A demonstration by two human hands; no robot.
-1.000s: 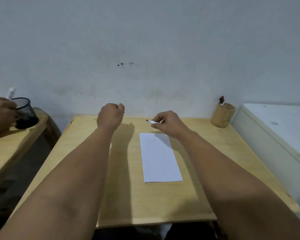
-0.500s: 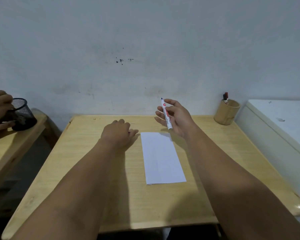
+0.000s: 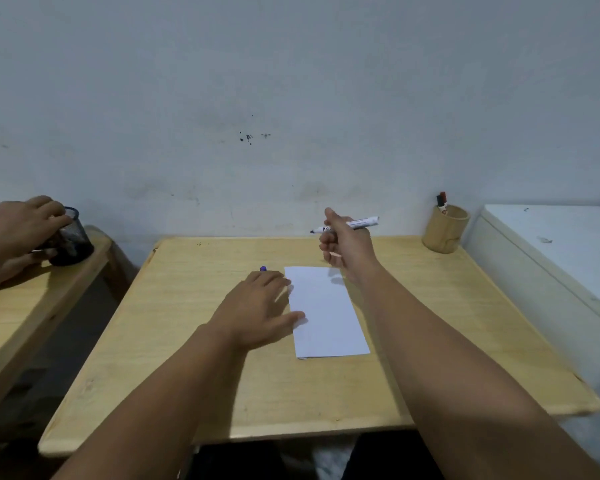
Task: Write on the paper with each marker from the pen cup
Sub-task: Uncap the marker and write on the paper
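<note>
right hand [image 3: 343, 249] pinching uncapped marker [image 3: 350, 225], left hand [image 3: 260, 306] flat, perhaps touching paper [image 3: 329, 317]

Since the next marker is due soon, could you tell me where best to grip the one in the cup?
Pinch the marker by its upper end from above: only that end clears the rim of the cup, and it stands nearly upright.

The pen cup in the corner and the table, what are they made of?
The pen cup looks like bamboo or light wood: tan, matte, with a smooth round wall. The table looks like pale wood or a wood-look board, with faint grain lines and a slight sheen. I can't be sure it's solid wood.
</note>
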